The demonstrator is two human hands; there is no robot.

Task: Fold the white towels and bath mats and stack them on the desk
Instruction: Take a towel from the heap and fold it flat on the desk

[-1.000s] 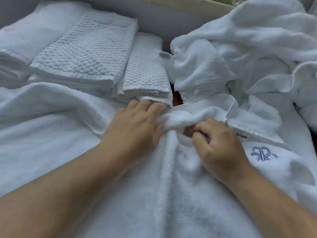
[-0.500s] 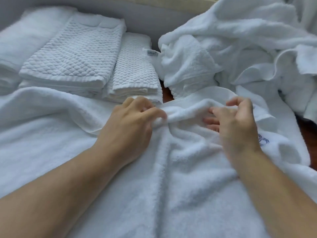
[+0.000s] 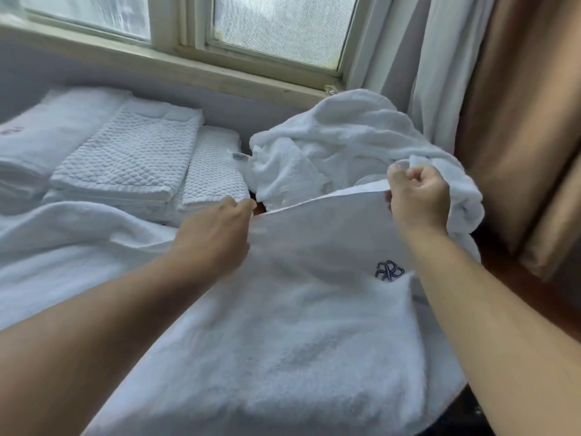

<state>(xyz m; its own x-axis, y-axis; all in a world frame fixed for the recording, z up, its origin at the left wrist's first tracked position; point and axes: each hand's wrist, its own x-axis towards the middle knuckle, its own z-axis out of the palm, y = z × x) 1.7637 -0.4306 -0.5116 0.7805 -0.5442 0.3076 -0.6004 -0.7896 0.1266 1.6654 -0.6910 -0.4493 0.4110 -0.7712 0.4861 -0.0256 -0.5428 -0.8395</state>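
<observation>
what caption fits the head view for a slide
Left hand and right hand hold a monogrammed towel by its hem near folded bath mats

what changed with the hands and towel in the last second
The hands drew apart along the towel hem and raised it: the right hand let go, moved right and gripped the edge again; the left hand kept its pinch. The bunched hem is now straight. The folded stacks and heap stayed put.

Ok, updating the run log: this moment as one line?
monogrammed towel: hem raised taut between hands | left hand: grips hem | right hand: pinches hem | folded bath mats: stacked far left
</observation>
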